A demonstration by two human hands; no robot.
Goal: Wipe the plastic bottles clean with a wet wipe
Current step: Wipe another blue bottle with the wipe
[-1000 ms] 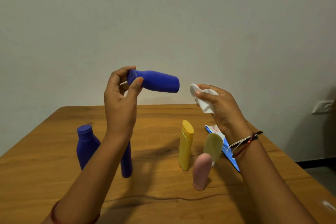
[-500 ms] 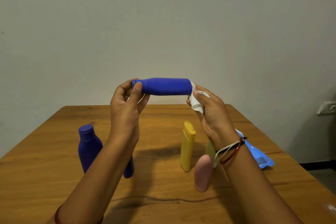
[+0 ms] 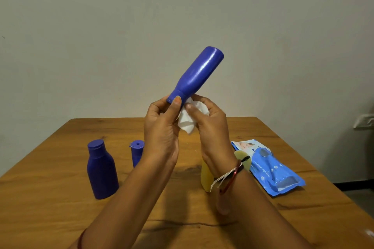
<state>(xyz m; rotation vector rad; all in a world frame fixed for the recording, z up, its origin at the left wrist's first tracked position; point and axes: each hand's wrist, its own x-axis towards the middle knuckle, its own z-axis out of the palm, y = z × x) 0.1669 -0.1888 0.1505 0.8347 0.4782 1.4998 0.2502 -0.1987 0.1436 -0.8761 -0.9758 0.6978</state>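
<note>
The smooth, glossy blue bottle [image 3: 199,74] is held above the tabletop [image 3: 50,198] by its cap end, pinched in the left hand [image 3: 162,125], its long axis tilted up and to the right. A crumpled white wet wipe [image 3: 189,120] is gripped by the right hand [image 3: 210,123], pressed just beside the neck, so the body lies up-right of it.

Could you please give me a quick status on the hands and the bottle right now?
Left hand grips blue bottle at cap end, base tilted up. Right hand presses wet wipe against neck. Nothing in the way.
</note>
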